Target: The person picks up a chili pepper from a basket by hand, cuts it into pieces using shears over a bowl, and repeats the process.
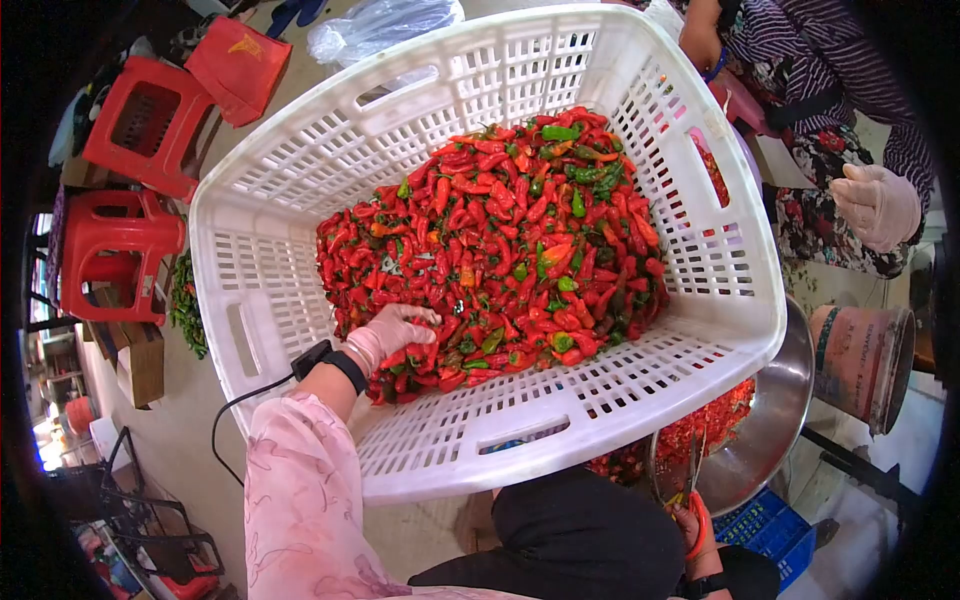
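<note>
My left hand [392, 336], in a thin pale glove, reaches into a heap of red peppers [500, 230]. Its fingers are curved and apart among the peppers at the near left side, with nothing visibly gripped. A large white slatted basket [620, 440] holds the heap, which has a few green and orange peppers mixed in. Below the basket's rim, my right hand [690, 530] is closed around the orange handles of a pair of scissors [697, 490]. The blades point up over a metal bowl [790, 400] of chopped red peppers [725, 415], partly hidden by the basket.
Red plastic stools [120, 250] stand at left beside a red bag [240, 68] and a cardboard box [140, 365]. At right sits another person with a gloved hand [878, 207]. A bucket [862, 365] and a blue crate [770, 535] are near the bowl.
</note>
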{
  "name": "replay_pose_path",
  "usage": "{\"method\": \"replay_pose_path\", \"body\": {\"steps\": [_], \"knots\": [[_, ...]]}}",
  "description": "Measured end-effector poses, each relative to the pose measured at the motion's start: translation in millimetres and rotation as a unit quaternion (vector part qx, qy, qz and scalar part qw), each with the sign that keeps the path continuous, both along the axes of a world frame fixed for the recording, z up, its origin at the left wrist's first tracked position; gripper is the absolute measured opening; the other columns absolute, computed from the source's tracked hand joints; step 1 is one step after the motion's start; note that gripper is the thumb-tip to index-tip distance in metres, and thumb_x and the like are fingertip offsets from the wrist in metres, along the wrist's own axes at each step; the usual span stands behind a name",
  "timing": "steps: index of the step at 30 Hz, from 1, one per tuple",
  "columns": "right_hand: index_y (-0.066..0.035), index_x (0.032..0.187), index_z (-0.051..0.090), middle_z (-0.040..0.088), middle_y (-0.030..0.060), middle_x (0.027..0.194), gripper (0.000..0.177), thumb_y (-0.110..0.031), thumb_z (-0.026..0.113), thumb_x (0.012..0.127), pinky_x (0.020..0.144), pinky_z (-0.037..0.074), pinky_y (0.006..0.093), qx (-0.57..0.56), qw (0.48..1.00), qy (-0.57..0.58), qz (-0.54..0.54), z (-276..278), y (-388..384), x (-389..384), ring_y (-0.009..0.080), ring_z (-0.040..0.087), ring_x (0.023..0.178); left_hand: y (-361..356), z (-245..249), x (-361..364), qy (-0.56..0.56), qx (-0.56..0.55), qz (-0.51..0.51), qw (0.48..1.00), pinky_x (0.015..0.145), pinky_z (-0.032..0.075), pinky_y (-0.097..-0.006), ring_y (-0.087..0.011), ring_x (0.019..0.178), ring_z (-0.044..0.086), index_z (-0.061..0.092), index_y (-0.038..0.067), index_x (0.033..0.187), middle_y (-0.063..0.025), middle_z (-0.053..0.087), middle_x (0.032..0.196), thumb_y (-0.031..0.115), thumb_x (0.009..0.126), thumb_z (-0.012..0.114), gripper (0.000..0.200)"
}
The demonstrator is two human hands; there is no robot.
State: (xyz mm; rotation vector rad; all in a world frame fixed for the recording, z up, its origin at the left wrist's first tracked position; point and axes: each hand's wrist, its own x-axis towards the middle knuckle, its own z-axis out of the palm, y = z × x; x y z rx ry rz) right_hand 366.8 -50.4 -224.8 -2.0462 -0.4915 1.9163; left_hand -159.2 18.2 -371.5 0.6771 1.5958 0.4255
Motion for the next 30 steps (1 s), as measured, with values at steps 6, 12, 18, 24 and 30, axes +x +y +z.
{"method": "replay_pose_path", "body": {"steps": [6, 12, 18, 24, 30], "knots": [[-0.008, 0.113, 0.039, 0.051, 0.0071, 0.081, 0.039, -0.011, 0.057, 0.079, 0.048, 0.043, 0.0300, 0.000, 1.000, 0.002, 0.006, 1.4, -0.5, -0.6, 0.0178, 0.051, 0.058, -0.9, -1.7, 7.5, 0.088, 0.048, -0.075, 0.992, 0.079, 0.045, -0.0270, -0.0156, 0.083, 0.059, 0.064, 0.006, 0.095, -0.0078, 0.064, 0.088, 0.004, 0.069, 0.063, 0.026], [-0.007, 0.111, 0.041, 0.052, 0.0055, 0.082, 0.037, -0.013, 0.059, 0.078, 0.050, 0.044, 0.0292, 0.001, 1.000, 0.003, 0.006, -5.4, -6.1, 4.6, 0.0170, 0.052, 0.062, 20.6, 29.4, 48.5, 0.300, 0.053, -0.267, 0.914, 0.075, 0.046, -0.0351, -0.0264, 0.081, 0.060, 0.064, 0.015, 0.096, -0.0127, 0.063, 0.086, 0.017, 0.071, 0.060, 0.025], [-0.006, 0.110, 0.042, 0.052, 0.0047, 0.080, 0.035, -0.011, 0.057, 0.079, 0.051, 0.043, 0.0286, 0.032, 0.999, -0.009, 0.033, -1.0, 0.7, -4.9, 0.0161, 0.052, 0.062, 31.1, 17.1, 55.8, 0.366, -0.036, -0.254, 0.895, 0.077, 0.047, -0.0384, -0.0286, 0.090, 0.059, 0.064, 0.010, 0.094, -0.0136, 0.062, 0.093, 0.030, 0.072, 0.062, 0.031], [-0.005, 0.110, 0.041, 0.050, 0.0059, 0.077, 0.033, -0.008, 0.053, 0.080, 0.048, 0.042, 0.0300, 0.000, 1.000, 0.008, 0.018, 4.6, 5.0, -12.6, 0.0174, 0.050, 0.059, 34.5, -1.4, 49.7, 0.346, -0.043, -0.223, 0.910, 0.079, 0.045, -0.0378, -0.0312, 0.093, 0.057, 0.061, 0.003, 0.098, -0.0190, 0.060, 0.095, 0.034, 0.070, 0.064, 0.042], [-0.006, 0.111, 0.039, 0.048, 0.0070, 0.075, 0.033, -0.006, 0.051, 0.080, 0.045, 0.040, 0.0306, 0.008, 0.999, 0.010, 0.041, 5.0, 11.0, -16.3, 0.0181, 0.049, 0.056, 31.2, -8.4, 45.6, 0.364, -0.058, -0.248, 0.896, 0.081, 0.045, -0.0380, -0.0307, 0.093, 0.057, 0.063, 0.004, 0.091, -0.0177, 0.060, 0.095, 0.028, 0.069, 0.060, 0.033]]}}
